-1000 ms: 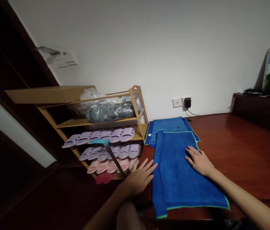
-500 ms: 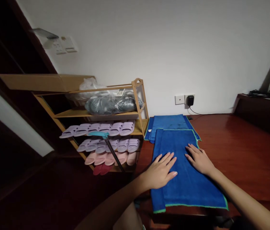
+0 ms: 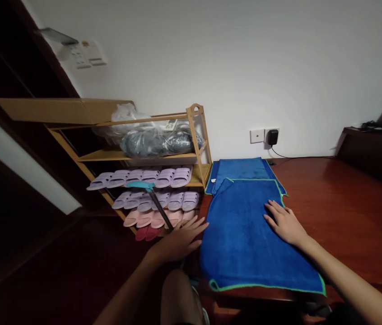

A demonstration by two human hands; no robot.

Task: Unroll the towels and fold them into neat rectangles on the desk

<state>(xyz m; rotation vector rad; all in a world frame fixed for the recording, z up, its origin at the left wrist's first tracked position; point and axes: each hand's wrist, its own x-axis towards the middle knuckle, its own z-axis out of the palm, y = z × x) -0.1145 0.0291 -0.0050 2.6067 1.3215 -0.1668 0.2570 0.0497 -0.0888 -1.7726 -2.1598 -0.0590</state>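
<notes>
A blue cloth with green edging (image 3: 248, 234) lies spread on the reddish-brown wooden surface. Its left side bulges outward, and the near left corner curls. My right hand (image 3: 286, 223) rests flat on its right part, fingers stretched out and holding nothing. Just left of the cloth is my left hand (image 3: 184, 239), open with fingers apart, its tips by the cloth's left edge; whether they touch it I cannot tell. Behind, more blue cloths (image 3: 245, 169) lie stacked against the wall, partly covered by the front one.
To the left stands a wooden shoe rack (image 3: 199, 149) with rows of slippers (image 3: 180, 176), bagged items (image 3: 160, 141) and a cardboard box (image 3: 58, 110). A pole with a light-blue handle (image 3: 140, 185) rises before it. A black adapter (image 3: 272, 136) is plugged into the wall.
My left hand moved right onto the cloth, then back left past its edge. The cloth's folded left strip has opened out leftward. My right hand has stayed on the cloth.
</notes>
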